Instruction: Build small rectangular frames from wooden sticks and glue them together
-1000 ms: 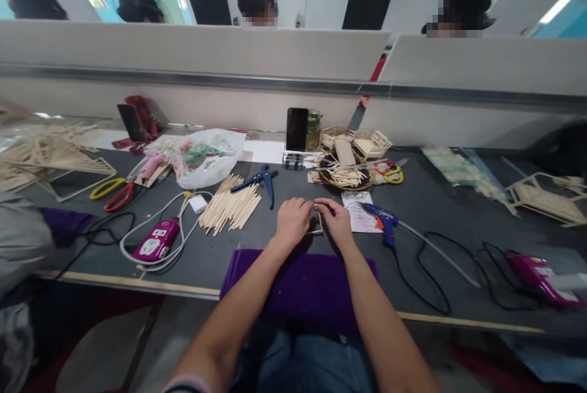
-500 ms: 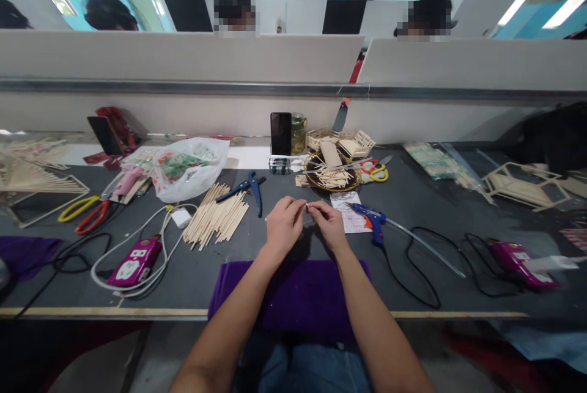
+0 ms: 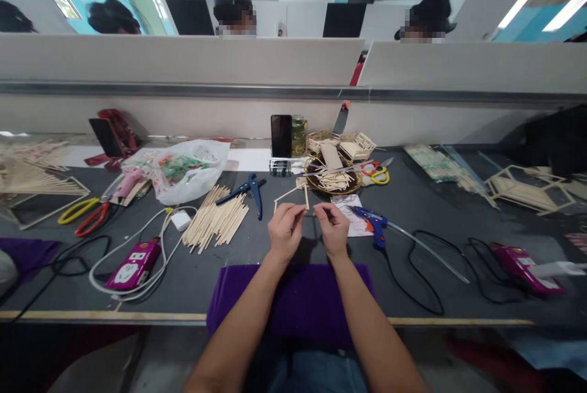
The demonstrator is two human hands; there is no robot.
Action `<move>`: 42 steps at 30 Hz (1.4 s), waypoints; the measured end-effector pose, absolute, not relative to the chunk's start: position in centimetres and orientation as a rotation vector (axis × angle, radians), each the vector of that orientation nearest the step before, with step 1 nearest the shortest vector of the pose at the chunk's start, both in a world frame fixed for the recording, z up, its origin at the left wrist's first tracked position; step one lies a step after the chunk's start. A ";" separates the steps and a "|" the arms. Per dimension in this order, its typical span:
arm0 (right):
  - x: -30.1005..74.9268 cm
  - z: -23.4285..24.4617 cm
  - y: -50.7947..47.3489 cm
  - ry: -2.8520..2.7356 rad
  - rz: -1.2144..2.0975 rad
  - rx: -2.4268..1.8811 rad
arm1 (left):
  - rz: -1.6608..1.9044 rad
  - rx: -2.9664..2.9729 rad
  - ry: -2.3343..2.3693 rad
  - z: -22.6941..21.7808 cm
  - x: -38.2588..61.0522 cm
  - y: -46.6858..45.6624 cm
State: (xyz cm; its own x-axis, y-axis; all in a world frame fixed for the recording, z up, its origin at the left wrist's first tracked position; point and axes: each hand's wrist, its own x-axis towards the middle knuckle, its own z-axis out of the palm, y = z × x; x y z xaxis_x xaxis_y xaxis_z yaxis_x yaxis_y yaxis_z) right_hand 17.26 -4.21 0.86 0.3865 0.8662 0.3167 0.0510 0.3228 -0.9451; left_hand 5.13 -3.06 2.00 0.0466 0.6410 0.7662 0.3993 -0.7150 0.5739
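My left hand point(image 3: 285, 231) pinches a small frame of joined wooden sticks point(image 3: 307, 196), which stands up above the fingers with angled corners. Just to its right, my right hand point(image 3: 334, 228) has thumb and fingertips pressed together; whatever they hold is too small to make out. A narrow gap separates the two hands. Right of them lies a blue glue gun point(image 3: 376, 222) with a long clear glue stick in its back, partly over a printed paper point(image 3: 360, 229). Loose wooden sticks point(image 3: 215, 219) are heaped on the left, beside a blue-handled cutter point(image 3: 254, 194).
Behind my hands stand a basket of short sticks point(image 3: 337, 180), scissors point(image 3: 380, 175), a phone point(image 3: 281, 135) and a jar point(image 3: 298, 136). A plastic bag point(image 3: 190, 167) and a cable-wrapped purple pack point(image 3: 135, 266) are left. Purple cloth point(image 3: 316, 295) covers the near edge. People sit beyond the partition point(image 3: 183, 60).
The stick frame now shows above my left hand, where the fingers hid it before. My fingertips, close together earlier, have drawn slightly apart, with the right hand a little to the right.
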 end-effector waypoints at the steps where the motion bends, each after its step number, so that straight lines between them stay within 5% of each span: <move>1: 17.1 0.9 -4.2 -1.042 0.758 -1.099 | 1.722 2.124 1.061 1.8 5.1 -3.1; 13: 16.8 2.2 -4.5 -0.769 1.396 -0.879 | 1.735 2.089 0.978 1.2 4.9 -3.3; 32: 16.7 2.6 -4.8 -0.770 1.435 -0.847 | 1.688 1.843 0.933 1.8 5.1 -3.6; 42: 16.5 1.7 -4.7 -0.943 1.337 -0.942 | 1.540 0.835 0.903 1.1 4.8 -2.0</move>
